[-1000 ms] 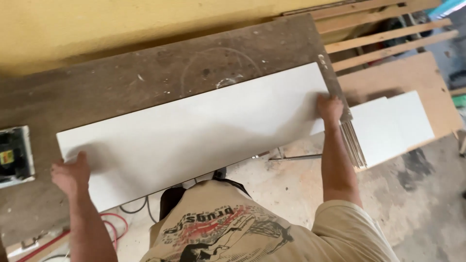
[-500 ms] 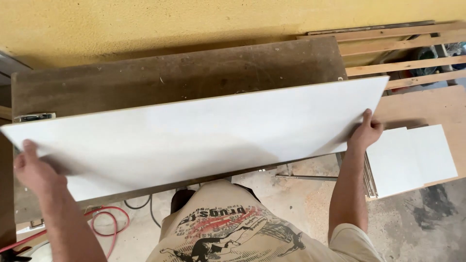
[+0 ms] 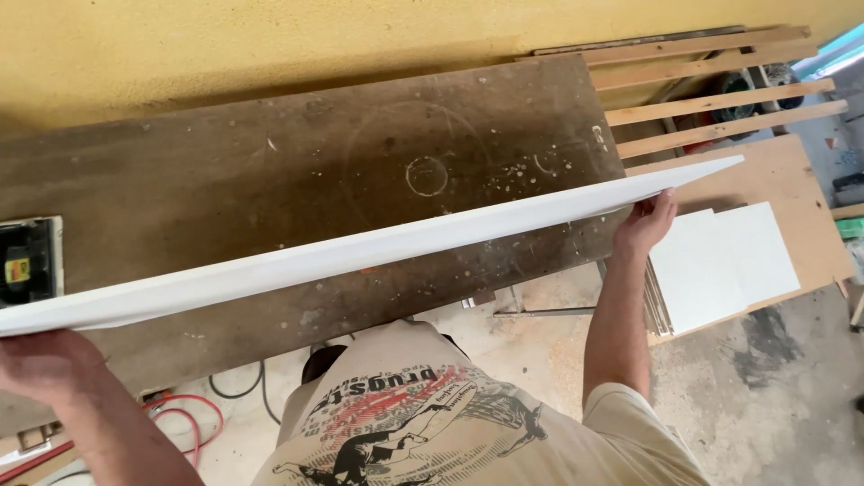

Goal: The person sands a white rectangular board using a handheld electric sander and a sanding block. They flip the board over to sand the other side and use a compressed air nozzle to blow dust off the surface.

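White laminate board (image 3: 360, 247) is spanning lower left to upper right above the desk (image 3: 270, 180); my left hand (image 3: 40, 364) and right hand (image 3: 648, 220) are gripping its ends.

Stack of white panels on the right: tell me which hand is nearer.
Right. The right hand is just beside the stack of white panels; the left hand is far across.

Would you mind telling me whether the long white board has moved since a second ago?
Yes. The long white board has lifted off the dark wooden workbench and tilted nearly edge-on.
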